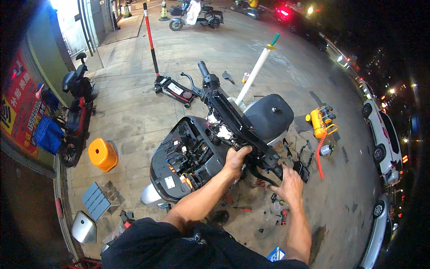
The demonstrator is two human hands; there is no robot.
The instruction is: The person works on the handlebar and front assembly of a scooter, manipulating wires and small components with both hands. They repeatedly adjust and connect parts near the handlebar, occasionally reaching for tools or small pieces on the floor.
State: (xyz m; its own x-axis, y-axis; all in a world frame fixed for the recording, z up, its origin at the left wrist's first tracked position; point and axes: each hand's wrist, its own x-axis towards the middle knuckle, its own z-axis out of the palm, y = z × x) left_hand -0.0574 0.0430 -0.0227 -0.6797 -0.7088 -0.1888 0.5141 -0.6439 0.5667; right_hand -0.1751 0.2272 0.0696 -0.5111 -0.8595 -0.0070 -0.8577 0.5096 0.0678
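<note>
A partly dismantled electric scooter stands before me, its handlebar (235, 119) running from upper left to lower right. My left hand (237, 160) is closed at the near side of the handlebar's middle, thumb on top and other fingers hidden beneath. My right hand (290, 183) curls around the handlebar's right end, beside the black brake lever (264, 176). Left of the handlebar, the opened black body panel (190, 157) exposes wiring and connectors. White connectors (224, 132) show just under the bar. The dark seat (268, 114) lies beyond it.
A floor jack (177, 91) with a red-and-black handle stands ahead, left of a white post (255, 74). An orange stool (103, 154) is at left. Tools and small parts, including a red screwdriver (242, 209), litter the ground. A yellow air compressor (320, 122) with red hose stands right.
</note>
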